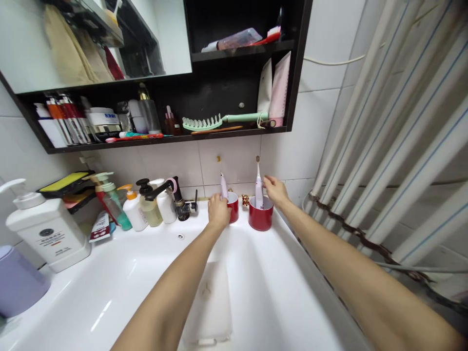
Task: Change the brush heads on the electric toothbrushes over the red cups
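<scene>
Well, the right fingers (268, 181) seem just beside the electric toothbrush (259, 190)

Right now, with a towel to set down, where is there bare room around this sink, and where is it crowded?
Bare white sink lies in front of the soap bottles, between the big white pump bottle and the left hand. A narrower strip runs between the larger red cup and the right forearm. The back ledge around the black faucet is crowded.
</scene>
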Demonstrator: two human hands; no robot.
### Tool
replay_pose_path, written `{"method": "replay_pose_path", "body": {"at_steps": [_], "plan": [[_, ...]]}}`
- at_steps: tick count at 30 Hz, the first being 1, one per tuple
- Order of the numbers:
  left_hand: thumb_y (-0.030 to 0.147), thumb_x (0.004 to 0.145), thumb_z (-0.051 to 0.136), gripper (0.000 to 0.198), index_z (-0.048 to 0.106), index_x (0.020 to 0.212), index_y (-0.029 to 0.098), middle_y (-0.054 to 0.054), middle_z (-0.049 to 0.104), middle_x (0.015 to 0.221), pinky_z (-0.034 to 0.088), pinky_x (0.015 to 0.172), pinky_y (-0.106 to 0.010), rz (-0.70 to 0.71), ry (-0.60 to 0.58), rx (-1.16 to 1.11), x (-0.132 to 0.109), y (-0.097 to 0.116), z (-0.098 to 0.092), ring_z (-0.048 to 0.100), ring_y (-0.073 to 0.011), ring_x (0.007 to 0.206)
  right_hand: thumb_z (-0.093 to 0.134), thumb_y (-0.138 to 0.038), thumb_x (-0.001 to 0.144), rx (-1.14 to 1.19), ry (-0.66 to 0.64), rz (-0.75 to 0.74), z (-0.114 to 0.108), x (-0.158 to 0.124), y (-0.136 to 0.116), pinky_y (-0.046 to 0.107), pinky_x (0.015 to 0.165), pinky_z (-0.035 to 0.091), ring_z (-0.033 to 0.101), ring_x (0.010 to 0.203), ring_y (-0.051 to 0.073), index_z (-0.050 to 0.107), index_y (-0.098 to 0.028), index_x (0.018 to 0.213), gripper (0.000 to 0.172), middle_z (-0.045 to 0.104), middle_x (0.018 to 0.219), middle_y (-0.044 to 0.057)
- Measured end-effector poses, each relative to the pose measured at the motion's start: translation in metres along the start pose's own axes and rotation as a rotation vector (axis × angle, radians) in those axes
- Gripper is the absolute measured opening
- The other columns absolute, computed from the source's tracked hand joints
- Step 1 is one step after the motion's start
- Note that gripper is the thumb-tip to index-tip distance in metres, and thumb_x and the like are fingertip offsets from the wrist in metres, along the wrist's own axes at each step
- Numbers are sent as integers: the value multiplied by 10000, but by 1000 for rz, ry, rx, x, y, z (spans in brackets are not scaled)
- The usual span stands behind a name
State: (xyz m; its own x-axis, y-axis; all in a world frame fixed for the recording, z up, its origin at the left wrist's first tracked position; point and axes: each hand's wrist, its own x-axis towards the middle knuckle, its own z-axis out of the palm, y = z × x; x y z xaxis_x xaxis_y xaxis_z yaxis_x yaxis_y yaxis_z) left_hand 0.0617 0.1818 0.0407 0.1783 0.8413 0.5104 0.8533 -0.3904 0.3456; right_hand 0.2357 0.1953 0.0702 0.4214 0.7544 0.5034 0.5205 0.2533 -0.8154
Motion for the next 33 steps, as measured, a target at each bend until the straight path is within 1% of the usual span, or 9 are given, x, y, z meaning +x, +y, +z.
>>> {"method": "replay_pose_path", "body": {"at_steps": [4,7,10,15,19,23,27,30,33], "plan": [[112,588,478,154,545,724,139,-87,442,1016,334,748,-295,35,-50,-51,-8,-12,-7,356,-199,954,334,-287,685,-6,58,-38,-10,-39,-30,303,742,348,479,843,167,461,-117,967,353,533,938,100],[105,593,474,140,542,707,150,-57,445,1014,325,774,-277,79,-50,-81,-35,-13,-18,365,-172,941,382,-292,655,17,-83,-77,-2,-85,-42,267,666,393,518,731,145,500,-143,904,314,572,846,66],[99,599,469,107,534,666,152,-46,455,989,318,791,-266,118,-60,-111,-75,-19,-31,366,-156,937,423,-293,632,27,-240,-70,17,-126,-42,254,628,411,525,707,141,497,-130,914,334,556,892,85],[79,594,462,76,508,580,138,-63,468,945,336,776,-272,116,-125,-174,-139,-34,-46,376,-159,917,466,-296,606,13,-435,-50,47,-169,-39,267,672,392,515,748,155,498,-123,924,364,555,890,93],[61,581,453,96,499,560,143,-50,475,915,346,768,-288,78,-188,-194,-168,-39,-53,389,-157,895,493,-274,578,-12,-555,-53,62,-187,-46,243,624,388,522,673,148,566,-156,713,194,594,714,39],[53,564,449,109,502,563,148,-41,479,909,356,753,-291,30,-181,-225,-177,-41,-54,391,-159,895,478,-252,577,-56,-569,-35,71,-199,-53,236,539,371,503,566,140,545,-156,594,119,572,590,24],[63,558,444,134,526,603,159,-47,493,866,360,743,-306,-13,-173,-247,-178,-44,-53,413,-170,861,440,-259,608,-53,-538,-44,70,-198,-62,245,559,361,489,575,139,533,-157,661,149,561,617,27],[81,548,465,163,541,665,165,-60,497,879,350,755,-324,-14,-169,-291,-180,-46,-54,419,-186,858,399,-279,643,-11,-505,-67,62,-187,-75,247,580,360,481,608,141,505,-150,749,198,549,671,36],[128,573,474,214,529,774,176,-66,489,931,316,798,-342,-30,-50,-431,-175,-48,-60,409,-188,901,349,-293,680,49,-491,-96,46,-177,-92,230,578,364,468,631,131,462,-152,839,241,528,717,32]]}}
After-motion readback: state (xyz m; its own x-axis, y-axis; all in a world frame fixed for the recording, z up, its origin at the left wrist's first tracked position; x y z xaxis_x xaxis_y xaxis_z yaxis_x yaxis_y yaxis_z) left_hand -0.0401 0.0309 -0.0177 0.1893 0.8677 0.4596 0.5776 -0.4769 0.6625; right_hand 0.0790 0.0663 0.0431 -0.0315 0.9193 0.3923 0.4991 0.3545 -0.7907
